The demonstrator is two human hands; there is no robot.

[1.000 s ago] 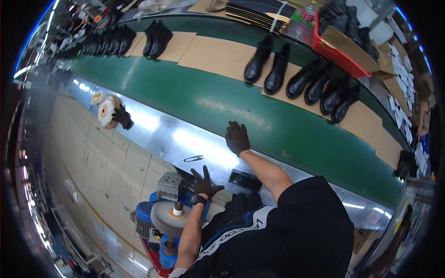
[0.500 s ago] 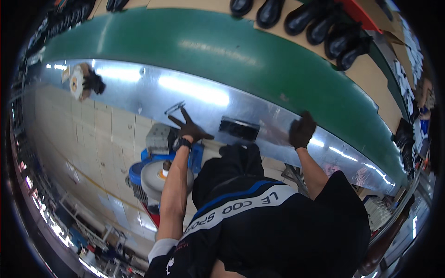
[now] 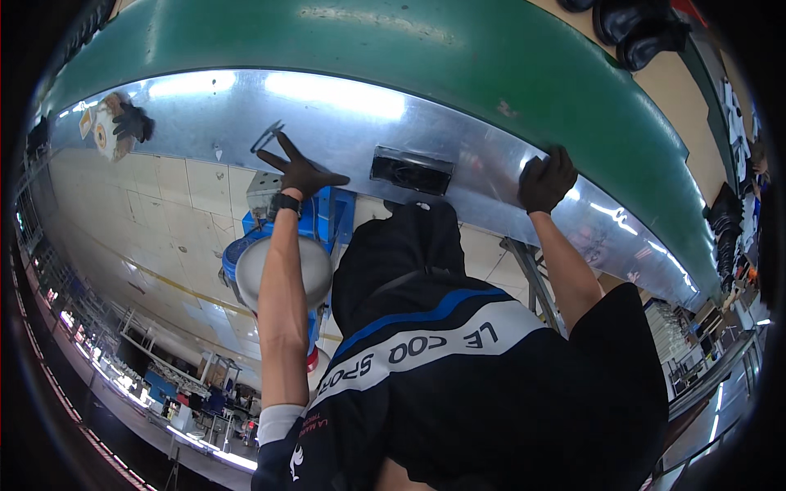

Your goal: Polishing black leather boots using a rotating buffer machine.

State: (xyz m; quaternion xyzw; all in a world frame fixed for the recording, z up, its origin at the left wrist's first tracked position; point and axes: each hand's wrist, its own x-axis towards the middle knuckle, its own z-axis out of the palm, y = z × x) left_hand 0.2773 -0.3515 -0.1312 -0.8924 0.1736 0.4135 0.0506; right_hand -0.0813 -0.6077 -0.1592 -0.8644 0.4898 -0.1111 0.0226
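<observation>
The right hand point(image 3: 547, 180) has shifted right of centre, fingers curled together, while the left hand point(image 3: 303, 173) spreads beside the snips point(image 3: 266, 137), leaving the upper-right boots point(image 3: 647, 45) untouched.

Head view tips down toward the body; most black leather ankle boots point(image 3: 630, 20) drop out of frame. Dark-gloved right hand point(image 3: 547, 180) moves right off flat green work surface point(image 3: 368, 49), past shiny black rectangular box point(image 3: 412, 170), to the surface's near edge, fingers now curled. Dark-gloved left hand point(image 3: 303, 173) sits closer to thin dark metal tool point(image 3: 267, 137), contact unclear.
</observation>
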